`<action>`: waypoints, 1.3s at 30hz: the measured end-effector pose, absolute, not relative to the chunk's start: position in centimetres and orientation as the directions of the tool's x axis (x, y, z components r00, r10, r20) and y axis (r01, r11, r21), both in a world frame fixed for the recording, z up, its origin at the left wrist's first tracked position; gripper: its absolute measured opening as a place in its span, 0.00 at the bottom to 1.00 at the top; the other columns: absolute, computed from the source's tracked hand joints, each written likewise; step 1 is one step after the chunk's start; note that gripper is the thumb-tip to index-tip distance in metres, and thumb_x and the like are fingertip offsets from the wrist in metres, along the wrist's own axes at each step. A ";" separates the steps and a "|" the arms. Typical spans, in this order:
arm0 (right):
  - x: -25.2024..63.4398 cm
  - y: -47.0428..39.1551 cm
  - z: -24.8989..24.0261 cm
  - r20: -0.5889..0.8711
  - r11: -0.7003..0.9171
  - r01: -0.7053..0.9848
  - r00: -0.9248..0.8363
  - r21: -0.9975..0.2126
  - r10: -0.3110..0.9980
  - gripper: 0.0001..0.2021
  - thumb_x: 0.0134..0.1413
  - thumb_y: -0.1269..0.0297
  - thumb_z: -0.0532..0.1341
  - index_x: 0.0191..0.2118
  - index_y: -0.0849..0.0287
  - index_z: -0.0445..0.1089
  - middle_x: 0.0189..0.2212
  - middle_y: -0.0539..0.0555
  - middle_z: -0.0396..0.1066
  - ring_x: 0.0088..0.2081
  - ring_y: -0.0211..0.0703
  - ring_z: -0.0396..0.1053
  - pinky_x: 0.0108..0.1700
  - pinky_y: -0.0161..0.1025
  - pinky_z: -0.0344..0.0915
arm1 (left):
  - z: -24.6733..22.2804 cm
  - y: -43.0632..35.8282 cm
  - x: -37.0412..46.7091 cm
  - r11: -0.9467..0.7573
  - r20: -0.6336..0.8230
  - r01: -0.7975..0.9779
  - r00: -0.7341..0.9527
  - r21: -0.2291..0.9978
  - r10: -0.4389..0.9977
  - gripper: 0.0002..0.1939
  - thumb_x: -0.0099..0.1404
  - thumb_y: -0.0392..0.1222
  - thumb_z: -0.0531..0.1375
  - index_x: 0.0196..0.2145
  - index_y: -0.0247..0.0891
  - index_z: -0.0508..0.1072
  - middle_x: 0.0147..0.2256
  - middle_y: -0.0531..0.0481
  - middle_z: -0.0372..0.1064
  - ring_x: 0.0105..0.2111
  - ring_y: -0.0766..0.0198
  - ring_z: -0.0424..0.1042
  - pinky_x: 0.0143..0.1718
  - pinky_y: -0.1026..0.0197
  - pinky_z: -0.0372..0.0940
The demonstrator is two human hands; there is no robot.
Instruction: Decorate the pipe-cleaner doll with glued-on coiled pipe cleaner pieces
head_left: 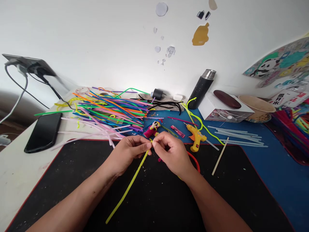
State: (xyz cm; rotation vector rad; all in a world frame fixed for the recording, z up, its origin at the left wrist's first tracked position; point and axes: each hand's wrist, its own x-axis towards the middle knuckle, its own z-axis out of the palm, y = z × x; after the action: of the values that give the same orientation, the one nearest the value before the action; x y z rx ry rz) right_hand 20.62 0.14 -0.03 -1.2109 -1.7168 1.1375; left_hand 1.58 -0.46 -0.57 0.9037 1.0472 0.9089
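A yellow pipe cleaner [131,183] is pinched near its upper end between both my hands, and its long free part slants down to the left over the black mat. My left hand [131,147] is closed, thumb and forefinger on the pipe cleaner. Close against it, my right hand [170,149] is closed too, its fingertips on the short end. The fingers partly hide that end. Just beyond my fingertips lies a small pipe-cleaner figure [152,129] in magenta, yellow and black.
Behind my left hand spreads a pile of colourful pipe cleaners [113,109], with a phone [43,132] left of it. To the right lie a yellow glue gun [196,137], glue sticks [238,135] and a wooden stick [220,157]. A black thermos [201,88] and a white box [214,108] stand behind.
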 end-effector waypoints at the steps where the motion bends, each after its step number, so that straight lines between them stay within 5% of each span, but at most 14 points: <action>1: 20.6 0.2 -0.1 0.070 0.158 0.293 -0.290 -0.943 0.955 0.07 0.66 0.61 0.62 0.35 0.54 0.70 0.22 0.44 0.60 0.23 0.36 0.57 0.26 0.36 0.55 | -0.6 -0.5 1.6 0.349 -0.304 -0.172 0.240 0.921 0.922 0.16 0.52 0.51 0.78 0.29 0.36 0.83 0.25 0.50 0.75 0.23 0.69 0.57 0.25 0.64 0.48; 9: 21.2 0.5 0.0 0.019 0.099 0.251 -0.304 -0.963 0.952 0.11 0.69 0.52 0.63 0.40 0.55 0.74 0.24 0.46 0.64 0.25 0.38 0.63 0.26 0.35 0.58 | 0.1 -0.4 1.7 0.300 -0.261 -0.164 0.225 0.940 0.939 0.22 0.52 0.58 0.78 0.28 0.35 0.80 0.24 0.51 0.74 0.23 0.70 0.57 0.25 0.64 0.49; 25: 21.2 0.7 0.6 -0.043 0.008 0.183 -0.272 -0.983 0.961 0.11 0.64 0.53 0.65 0.37 0.56 0.72 0.23 0.45 0.63 0.23 0.36 0.60 0.24 0.34 0.56 | -0.3 -0.3 1.4 0.328 -0.269 -0.137 0.328 0.935 0.905 0.19 0.56 0.56 0.76 0.34 0.36 0.84 0.29 0.47 0.79 0.27 0.66 0.65 0.29 0.63 0.56; 39: 21.3 0.8 0.3 -0.050 0.003 0.175 -0.296 -0.985 0.954 0.10 0.66 0.55 0.64 0.38 0.56 0.72 0.23 0.44 0.60 0.24 0.36 0.58 0.25 0.34 0.54 | -0.5 -0.2 1.1 0.228 -0.214 -0.062 0.184 0.972 0.959 0.19 0.60 0.56 0.74 0.31 0.37 0.80 0.28 0.52 0.70 0.30 0.65 0.63 0.34 0.61 0.56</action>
State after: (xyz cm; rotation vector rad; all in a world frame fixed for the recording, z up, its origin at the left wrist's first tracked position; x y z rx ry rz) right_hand 21.25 0.82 0.27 -1.1974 -1.5559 1.3625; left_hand 1.13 -0.20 -0.51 1.0649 1.1191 0.9563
